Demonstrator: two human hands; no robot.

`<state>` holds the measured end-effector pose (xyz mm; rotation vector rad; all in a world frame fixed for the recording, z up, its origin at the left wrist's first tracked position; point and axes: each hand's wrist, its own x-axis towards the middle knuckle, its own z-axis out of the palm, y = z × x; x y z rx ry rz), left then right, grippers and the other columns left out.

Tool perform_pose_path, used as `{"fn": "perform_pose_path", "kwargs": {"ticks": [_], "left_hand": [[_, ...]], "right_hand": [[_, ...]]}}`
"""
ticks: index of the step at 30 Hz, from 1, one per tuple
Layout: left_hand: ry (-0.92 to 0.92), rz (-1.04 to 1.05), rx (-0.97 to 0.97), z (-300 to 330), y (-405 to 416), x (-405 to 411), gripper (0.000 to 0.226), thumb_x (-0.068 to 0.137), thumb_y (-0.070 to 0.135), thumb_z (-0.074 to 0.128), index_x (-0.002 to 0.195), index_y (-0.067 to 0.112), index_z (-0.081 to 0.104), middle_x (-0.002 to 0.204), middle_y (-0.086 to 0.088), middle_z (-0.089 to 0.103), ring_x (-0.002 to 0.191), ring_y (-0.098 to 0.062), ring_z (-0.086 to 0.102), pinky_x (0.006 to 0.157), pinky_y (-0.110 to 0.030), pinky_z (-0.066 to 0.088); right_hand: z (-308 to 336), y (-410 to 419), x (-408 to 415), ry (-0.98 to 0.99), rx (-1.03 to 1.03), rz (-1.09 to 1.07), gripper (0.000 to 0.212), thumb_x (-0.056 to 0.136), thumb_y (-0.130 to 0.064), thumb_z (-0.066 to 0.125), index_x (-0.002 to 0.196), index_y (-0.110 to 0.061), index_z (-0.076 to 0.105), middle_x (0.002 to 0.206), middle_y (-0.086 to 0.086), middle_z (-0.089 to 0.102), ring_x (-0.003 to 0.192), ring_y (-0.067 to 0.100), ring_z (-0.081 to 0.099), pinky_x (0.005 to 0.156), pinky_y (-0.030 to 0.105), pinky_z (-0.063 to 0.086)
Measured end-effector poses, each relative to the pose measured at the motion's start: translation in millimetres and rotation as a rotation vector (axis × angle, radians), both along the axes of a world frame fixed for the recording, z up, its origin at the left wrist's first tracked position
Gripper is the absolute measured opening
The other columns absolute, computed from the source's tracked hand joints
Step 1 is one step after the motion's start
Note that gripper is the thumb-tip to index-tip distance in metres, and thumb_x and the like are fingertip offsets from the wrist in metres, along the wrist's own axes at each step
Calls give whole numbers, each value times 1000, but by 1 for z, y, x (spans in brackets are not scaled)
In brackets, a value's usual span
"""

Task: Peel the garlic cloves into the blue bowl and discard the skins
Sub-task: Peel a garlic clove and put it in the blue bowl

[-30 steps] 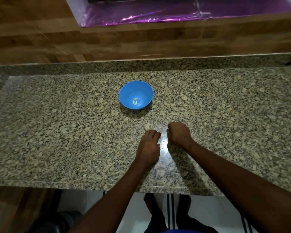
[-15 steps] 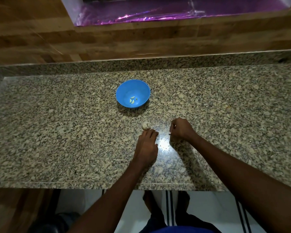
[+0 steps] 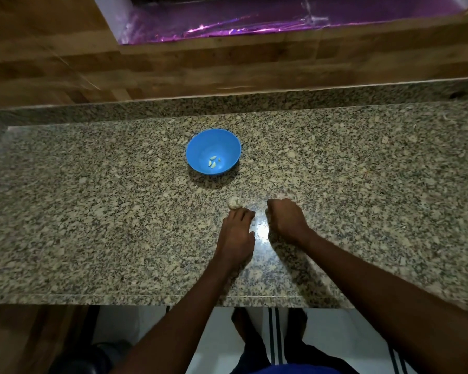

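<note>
The blue bowl (image 3: 197, 147) stands on the granite counter (image 3: 92, 211) a little beyond my hands and holds a few peeled garlic cloves (image 3: 212, 161). A pale garlic bulb (image 3: 235, 203) lies on the counter in front of the bowl. My left hand (image 3: 237, 233) rests flat, its straight fingertips touching the bulb's near side. To the right, my right hand (image 3: 285, 220) lies on the counter with its fingers curled under. A pale garlic piece (image 3: 283, 196) shows at the far edge of its knuckles; the rest is hidden inside the fist.
A raised granite ledge and a wooden wall run along the back, with a purple-lit opening (image 3: 281, 20) above. The counter's front edge (image 3: 146, 296) is just below my forearms, and the floor and my feet show beneath it.
The view has shifted slightly. My right hand has drawn a little closer to my left, its fingers still curled. My left hand stays at the bulb.
</note>
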<state>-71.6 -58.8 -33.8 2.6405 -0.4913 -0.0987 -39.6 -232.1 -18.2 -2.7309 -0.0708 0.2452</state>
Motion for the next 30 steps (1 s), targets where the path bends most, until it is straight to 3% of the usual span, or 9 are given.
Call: {"fn": "perform_pose_path", "kwargs": {"ticks": [3,5,7,9,12,16,20,24,30], "left_hand": [[52,92,-182,3,-3,3,33,82,20,63,113,13,69,113,-6,63,107,-27,55,90,-41,49],[236,246,-496,19,-10,3,19,86,18,67,103,15,75,95,-7,72,88,-27,69,77,-43,59],[395,340,-707,36,-18,5,9,88,15,73,96,14,77,78,-11,75,70,-31,72,64,-48,61],[417,375,-757,48,-23,7,6,85,14,78,90,11,77,72,-10,74,63,-25,72,60,-45,62],[425,413,-771,58,-25,8,3,83,10,80,85,9,77,71,-8,75,59,-14,70,56,-32,61],[503,407,-792,55,-25,15,10,84,2,76,80,11,78,73,-13,75,62,-23,70,60,-38,62],[665,501,-968,54,-25,28,7,85,-7,70,91,-6,74,82,-23,74,69,-26,71,71,-34,62],[817,561,-1125,56,-24,29,9,89,-8,65,97,-9,70,77,-19,74,63,-17,71,62,-21,59],[623,468,-931,56,-23,40,8,87,0,72,91,5,77,82,-19,75,68,-22,69,69,-34,59]], "right_hand": [[9,-14,-2,115,345,-181,13,79,-8,71,67,-15,73,66,2,71,62,15,67,58,22,48],[18,-13,-12,214,694,-339,10,79,-4,78,69,-6,76,62,13,71,58,26,70,55,20,53],[25,-8,-23,320,1006,-498,8,79,0,79,73,4,75,68,27,69,63,42,71,60,41,60],[28,-6,-27,364,1112,-586,6,82,2,77,80,8,75,76,31,71,71,44,72,68,54,61],[32,-8,-25,346,1081,-589,7,85,1,73,79,4,75,76,28,72,72,40,73,69,46,62],[34,-17,-18,311,796,-295,21,90,-11,72,71,-3,73,65,16,72,63,32,73,68,43,62],[37,-19,-17,224,881,-291,17,92,-1,68,75,3,67,64,18,70,57,27,67,63,42,59],[38,-15,-17,215,901,-289,20,94,1,64,74,-4,65,62,15,68,55,24,66,56,32,56],[41,-18,-9,316,894,-326,20,91,7,57,81,-1,73,68,21,71,62,35,72,61,41,60]]}}
